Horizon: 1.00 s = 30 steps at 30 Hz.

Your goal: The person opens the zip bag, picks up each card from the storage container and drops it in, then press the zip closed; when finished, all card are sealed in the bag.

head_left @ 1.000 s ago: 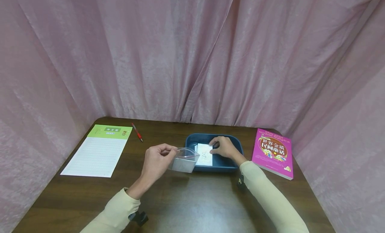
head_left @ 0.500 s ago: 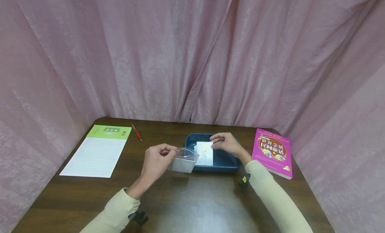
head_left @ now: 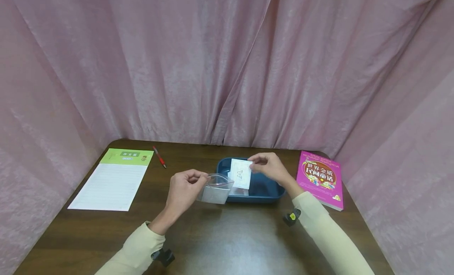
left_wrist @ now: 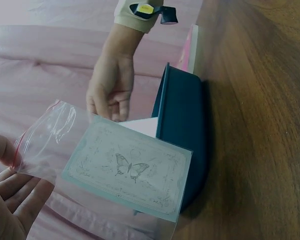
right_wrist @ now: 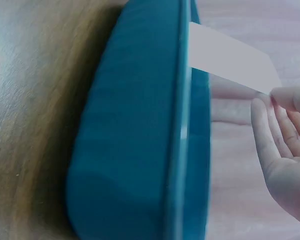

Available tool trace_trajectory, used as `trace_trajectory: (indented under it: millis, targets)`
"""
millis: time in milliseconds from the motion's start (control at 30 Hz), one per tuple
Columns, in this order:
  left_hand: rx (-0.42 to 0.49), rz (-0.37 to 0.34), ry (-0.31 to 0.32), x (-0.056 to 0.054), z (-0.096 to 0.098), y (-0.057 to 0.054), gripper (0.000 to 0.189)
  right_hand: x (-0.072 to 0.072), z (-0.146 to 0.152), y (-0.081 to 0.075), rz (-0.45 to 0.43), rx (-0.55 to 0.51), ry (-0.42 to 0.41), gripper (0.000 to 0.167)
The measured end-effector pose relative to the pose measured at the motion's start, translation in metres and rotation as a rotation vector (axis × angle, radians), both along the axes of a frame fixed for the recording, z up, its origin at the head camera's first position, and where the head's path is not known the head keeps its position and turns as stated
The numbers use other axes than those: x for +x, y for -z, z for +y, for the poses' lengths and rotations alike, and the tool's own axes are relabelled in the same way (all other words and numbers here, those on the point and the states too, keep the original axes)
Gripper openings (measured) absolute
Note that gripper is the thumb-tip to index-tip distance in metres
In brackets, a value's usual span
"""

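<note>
My left hand (head_left: 186,188) pinches the top edge of a clear zip bag (head_left: 218,182), whose mouth gapes a little. Inside the bag sits a card (left_wrist: 129,170) printed with a butterfly, seen in the left wrist view. Over the blue tray (head_left: 264,199), my right hand (head_left: 271,166) pinches a white card (head_left: 241,173) by its upper right corner. That card is tilted and raised above the tray floor; in the right wrist view its plain side (right_wrist: 230,57) shows beyond the tray wall. More pale, flat material (head_left: 239,192) lies in the tray, partly hidden by the raised card.
On the left of the wooden table (head_left: 227,235) lies a green-topped writing pad (head_left: 110,180), with a red pen (head_left: 159,157) beside it. A pink book (head_left: 320,178) lies to the right of the tray. Pink curtains (head_left: 177,70) hang behind.
The right hand has lifted the white card up from the tray, and the card has tilted. My left hand and the bag have stayed nearly still.
</note>
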<state>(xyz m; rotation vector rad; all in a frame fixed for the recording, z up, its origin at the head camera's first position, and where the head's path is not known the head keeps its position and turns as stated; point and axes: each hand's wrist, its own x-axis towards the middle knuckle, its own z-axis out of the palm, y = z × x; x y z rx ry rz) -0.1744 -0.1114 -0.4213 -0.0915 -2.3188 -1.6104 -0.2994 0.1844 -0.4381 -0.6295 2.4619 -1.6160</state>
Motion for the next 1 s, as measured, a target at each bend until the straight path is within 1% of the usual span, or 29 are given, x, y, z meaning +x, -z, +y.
trace_trajectory:
  millis: [33,100,267,333,533,667,867,933,1000]
  targets:
    - [0.001,0.001,-0.001,0.0,0.0,0.0,0.01,0.0,0.0,-0.001,0.018,-0.001,0.009,0.025]
    - [0.003,0.003,-0.003,0.0,0.001,0.0,0.01,0.007,-0.003,-0.011,0.056,0.017,0.031,0.024]
    - [0.005,0.009,-0.01,-0.001,0.001,0.001,0.01,0.029,-0.01,-0.041,0.133,0.043,0.069,0.021]
    - [0.003,0.011,-0.015,-0.001,0.001,0.001,0.01,0.037,-0.013,-0.05,0.162,0.041,0.08,0.02]
    - [0.002,0.008,-0.023,-0.001,0.002,0.001,0.01,0.053,-0.018,-0.066,0.265,-0.007,0.128,0.018]
    - [0.003,0.001,-0.029,-0.002,0.002,0.002,0.009,0.061,-0.021,-0.078,0.325,-0.044,0.15,0.016]
    - [0.011,-0.001,-0.022,-0.003,0.002,0.002,0.009,0.068,-0.024,-0.096,0.397,-0.064,0.165,0.016]
    - [0.014,-0.001,-0.018,-0.004,0.002,0.002,0.009,0.07,-0.025,-0.099,0.425,-0.072,0.163,0.016]
    - [0.016,-0.003,-0.016,-0.004,0.002,0.002,0.01,0.068,-0.024,-0.098,0.448,-0.082,0.161,0.016]
